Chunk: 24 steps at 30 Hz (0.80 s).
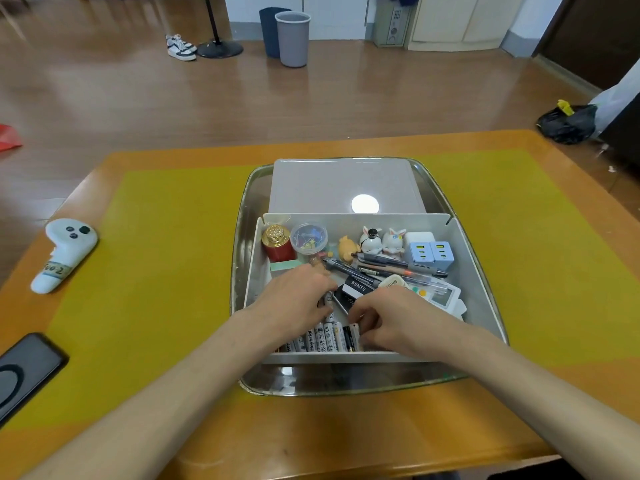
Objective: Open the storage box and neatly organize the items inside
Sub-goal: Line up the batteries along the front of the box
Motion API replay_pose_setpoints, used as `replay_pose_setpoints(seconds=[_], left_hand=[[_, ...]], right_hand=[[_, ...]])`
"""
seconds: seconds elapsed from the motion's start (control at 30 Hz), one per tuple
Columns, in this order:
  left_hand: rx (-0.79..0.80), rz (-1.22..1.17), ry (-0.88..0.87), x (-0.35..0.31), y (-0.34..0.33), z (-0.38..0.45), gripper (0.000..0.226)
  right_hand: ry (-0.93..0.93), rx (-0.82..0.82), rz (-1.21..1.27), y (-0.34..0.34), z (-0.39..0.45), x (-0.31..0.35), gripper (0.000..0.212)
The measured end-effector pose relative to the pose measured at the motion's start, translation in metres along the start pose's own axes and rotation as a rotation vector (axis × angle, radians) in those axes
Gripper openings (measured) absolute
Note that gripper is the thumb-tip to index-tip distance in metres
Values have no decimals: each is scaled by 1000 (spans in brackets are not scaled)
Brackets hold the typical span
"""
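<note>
I see the white plastic storage box (481,271) open, sitting in a shiny metal tray (242,216) near the middle of the yellow-matted wooden surface (166,258), with its flat white lid (325,185) lying in the tray just beyond the box, toward the far edge. The box is crowded: a row of white printed batteries (320,339) lies side by side against the near wall, dark pens (391,263) cross the middle, and along the far wall stand a red and gold jar (277,242), a clear round tub of coloured pins (309,237), two small rabbit figurines (381,240) and two pale blue chargers (431,254).

My left hand (294,296) is inside the box, fingers curled over the far ends of the batteries; whether it grips one I cannot tell. My right hand (391,320) is loosely curled, its fingertips touching the rightmost batteries.

A white game controller (64,252) lies near the left edge, and a black phone (24,372) nearer the front-left corner.
</note>
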<state>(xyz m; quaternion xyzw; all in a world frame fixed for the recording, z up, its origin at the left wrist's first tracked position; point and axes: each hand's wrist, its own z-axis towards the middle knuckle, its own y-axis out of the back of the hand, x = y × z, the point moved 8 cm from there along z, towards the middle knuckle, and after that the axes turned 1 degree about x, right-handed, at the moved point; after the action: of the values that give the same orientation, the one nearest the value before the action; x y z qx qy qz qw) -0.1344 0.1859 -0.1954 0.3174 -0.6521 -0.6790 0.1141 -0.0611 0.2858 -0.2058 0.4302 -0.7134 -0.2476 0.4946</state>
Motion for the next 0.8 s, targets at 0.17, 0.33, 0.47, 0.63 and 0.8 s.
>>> replay_pose_setpoints(seconds=[0.17, 0.33, 0.47, 0.63, 0.8], left_hand=[[51, -24, 16, 13, -1, 1, 29], [84, -40, 3, 17, -5, 2, 30], [103, -54, 2, 18, -3, 4, 36], [97, 49, -4, 27, 12, 1, 40], [200, 162, -12, 30, 0, -7, 28]], right_hand=[[0, -1, -32, -3, 9, 6, 35], [6, -6, -104, -5, 15, 11, 36], [-1, -19, -136, -5, 18, 14, 33], [-37, 19, -131, -10, 20, 16, 39], [-61, 82, -37, -11, 15, 10, 40]])
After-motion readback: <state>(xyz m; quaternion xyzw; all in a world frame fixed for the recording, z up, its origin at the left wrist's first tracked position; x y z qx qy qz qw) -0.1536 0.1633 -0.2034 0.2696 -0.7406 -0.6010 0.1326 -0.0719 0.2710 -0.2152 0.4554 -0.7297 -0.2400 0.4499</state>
